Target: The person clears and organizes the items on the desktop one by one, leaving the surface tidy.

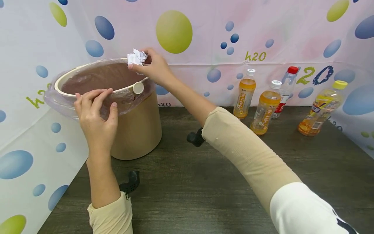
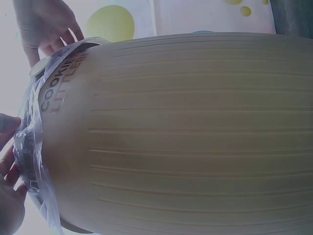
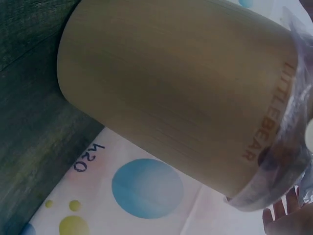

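Observation:
A tan trash can (image 1: 135, 130) stands at the left, with a thin clear plastic liner (image 1: 65, 105) folded over its cream rim. "LITTLEBEAR" lettering shows on its side in the right wrist view. My right hand (image 1: 156, 66) pinches a crumpled piece of white paper (image 1: 136, 58) between thumb and fingers, over the far right part of the rim. At the near side of the rim, my left hand (image 1: 97, 110) rests its fingertips on the edge and the liner, thumb held apart. In the left wrist view, those fingers (image 2: 11, 166) meet the liner at the rim.
Right of the can stand two orange-drink bottles (image 1: 244, 94) with white caps, a red-capped clear bottle (image 1: 287, 84) and a yellow-capped bottle (image 1: 322, 109), all on the dark wood table (image 1: 187, 182). A dotted cloth (image 1: 204, 39) hangs behind. Black wrist mounts (image 1: 195, 138) stick out from the arms.

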### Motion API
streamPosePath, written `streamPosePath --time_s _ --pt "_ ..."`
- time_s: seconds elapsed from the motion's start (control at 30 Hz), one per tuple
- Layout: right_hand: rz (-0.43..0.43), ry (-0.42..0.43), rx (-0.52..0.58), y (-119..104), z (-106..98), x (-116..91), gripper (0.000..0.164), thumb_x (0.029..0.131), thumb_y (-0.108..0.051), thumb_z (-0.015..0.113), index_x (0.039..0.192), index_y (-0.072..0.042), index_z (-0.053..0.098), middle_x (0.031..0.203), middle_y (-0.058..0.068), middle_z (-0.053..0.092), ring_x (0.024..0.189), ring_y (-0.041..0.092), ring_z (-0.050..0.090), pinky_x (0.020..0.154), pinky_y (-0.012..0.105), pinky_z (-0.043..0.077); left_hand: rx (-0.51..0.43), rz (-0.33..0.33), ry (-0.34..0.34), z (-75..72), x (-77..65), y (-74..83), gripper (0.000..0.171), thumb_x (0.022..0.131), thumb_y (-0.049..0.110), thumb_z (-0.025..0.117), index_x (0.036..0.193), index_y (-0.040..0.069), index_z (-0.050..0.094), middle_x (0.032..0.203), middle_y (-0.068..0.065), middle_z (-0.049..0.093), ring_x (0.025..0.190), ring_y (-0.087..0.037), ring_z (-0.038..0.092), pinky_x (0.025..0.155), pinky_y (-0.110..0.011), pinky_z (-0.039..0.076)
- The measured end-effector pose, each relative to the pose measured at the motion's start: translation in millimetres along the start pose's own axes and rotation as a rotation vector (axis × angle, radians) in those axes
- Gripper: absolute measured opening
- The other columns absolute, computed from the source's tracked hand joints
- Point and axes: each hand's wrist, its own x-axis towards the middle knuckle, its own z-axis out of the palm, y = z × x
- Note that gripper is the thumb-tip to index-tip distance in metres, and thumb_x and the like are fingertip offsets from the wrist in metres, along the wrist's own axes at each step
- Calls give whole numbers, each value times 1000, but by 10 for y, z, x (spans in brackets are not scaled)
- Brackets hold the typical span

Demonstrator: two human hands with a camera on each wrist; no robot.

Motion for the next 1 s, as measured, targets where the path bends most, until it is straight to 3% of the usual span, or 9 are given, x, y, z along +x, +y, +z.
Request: streamPosePath --time_s 0.33,0.5,1.0 --pt "20 -39 -53 172 111 -39 57 78 -21 73 125 -3 48 103 2 57 94 9 54 74 14 42 1 4 -5 7 10 -23 27 77 -2 61 103 -1 69 106 -15 59 111 -28 43 108 -34 9" --pt "22 -38 -17 200 110 -52 52 78 -21 72 121 -4 49 100 2 58 93 10 55 75 14 43 -3 -2 -10 6 10 -10 27 78 -2 61 103 -1 69 106 -16 59 111 -27 42 108 -34 9" --pt "15 -58 -43 219 94 -55 52 78 -21 71 121 -3 48 102 3 57 94 11 54 75 15 42 -4 -4 -16 -5 5 1 27 78 -2 60 104 0 68 107 -16 58 111 -27 42 108 -33 9"
